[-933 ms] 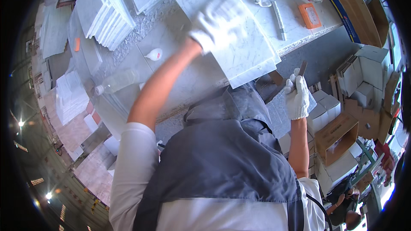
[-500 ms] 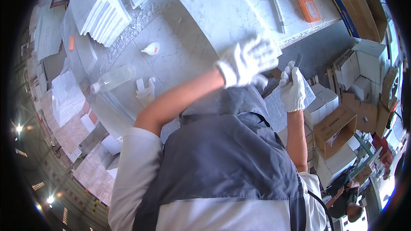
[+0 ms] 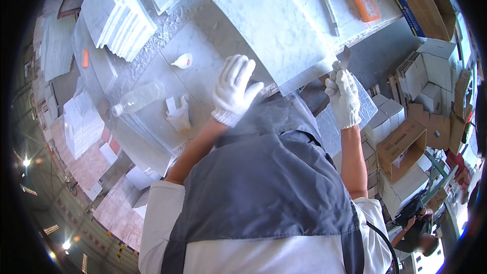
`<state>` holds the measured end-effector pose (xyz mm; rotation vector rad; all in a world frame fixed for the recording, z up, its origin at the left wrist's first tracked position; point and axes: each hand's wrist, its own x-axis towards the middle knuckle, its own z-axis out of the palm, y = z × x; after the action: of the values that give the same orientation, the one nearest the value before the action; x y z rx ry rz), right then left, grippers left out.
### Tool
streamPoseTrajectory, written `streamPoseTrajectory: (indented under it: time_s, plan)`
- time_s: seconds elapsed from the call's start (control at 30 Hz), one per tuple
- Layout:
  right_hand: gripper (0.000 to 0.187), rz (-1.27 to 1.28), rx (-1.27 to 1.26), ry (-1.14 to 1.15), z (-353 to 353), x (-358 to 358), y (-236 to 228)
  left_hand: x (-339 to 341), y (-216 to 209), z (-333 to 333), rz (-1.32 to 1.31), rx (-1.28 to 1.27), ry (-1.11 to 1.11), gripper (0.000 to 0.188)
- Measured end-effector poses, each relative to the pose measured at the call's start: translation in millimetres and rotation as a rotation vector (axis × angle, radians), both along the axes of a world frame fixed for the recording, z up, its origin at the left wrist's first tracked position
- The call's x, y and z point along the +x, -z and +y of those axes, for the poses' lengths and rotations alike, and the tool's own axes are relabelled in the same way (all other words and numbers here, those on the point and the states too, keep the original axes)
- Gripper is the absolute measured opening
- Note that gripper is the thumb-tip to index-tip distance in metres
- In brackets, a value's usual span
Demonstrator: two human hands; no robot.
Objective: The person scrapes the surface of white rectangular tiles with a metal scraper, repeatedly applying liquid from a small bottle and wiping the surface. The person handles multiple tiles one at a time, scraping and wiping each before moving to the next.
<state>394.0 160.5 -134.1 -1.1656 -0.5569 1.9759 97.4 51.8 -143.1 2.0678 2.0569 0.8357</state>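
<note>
- Your white-gloved left hand [image 3: 234, 91] spreads wide beside the grey-veined rectangular stone slab [image 3: 271, 25] on the pale bench [image 3: 162, 76]
- Your right hand [image 3: 345, 96] clasps a thin grey blade [image 3: 346, 57]
- Likely heavy, brittle; hold opposite edges

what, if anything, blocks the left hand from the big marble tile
Nothing visible stands between the left hand and the big marble tile; the white bulb-shaped bottle lies off to the hand's left.

Bottle [image 3: 139, 97] left of slab [image 3: 269, 25], apparently on worktop [image 3: 195, 40].
</note>
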Motion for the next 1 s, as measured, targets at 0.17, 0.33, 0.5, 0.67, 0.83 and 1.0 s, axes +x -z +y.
streamPoseTrajectory:
  time_s: [0.17,0.33,0.5,0.67,0.83,1.0]
  plan:
    - [0.039,-0.045,0.032,0.087,9,-8,-10,13,15,23,-0.073,-0.102,-0.069,0.076]
    - [0.045,-0.168,0.112,0.186,46,8,-10,18,18,32,-0.061,-0.086,-0.1,0.089]
    - [0.045,-0.542,0.295,0.3,126,14,-13,34,18,40,-0.091,-0.079,-0.145,0.089]
    - [0.034,-0.759,0.445,0.225,209,6,-12,43,10,43,-0.106,-0.156,-0.203,0.09]
    - [0.031,-1.072,0.633,0.093,260,-7,13,48,5,43,-0.131,-0.199,-0.261,0.09]
    - [0.03,-1.163,0.691,0.051,281,-14,29,50,7,42,-0.092,-0.204,-0.258,0.09]
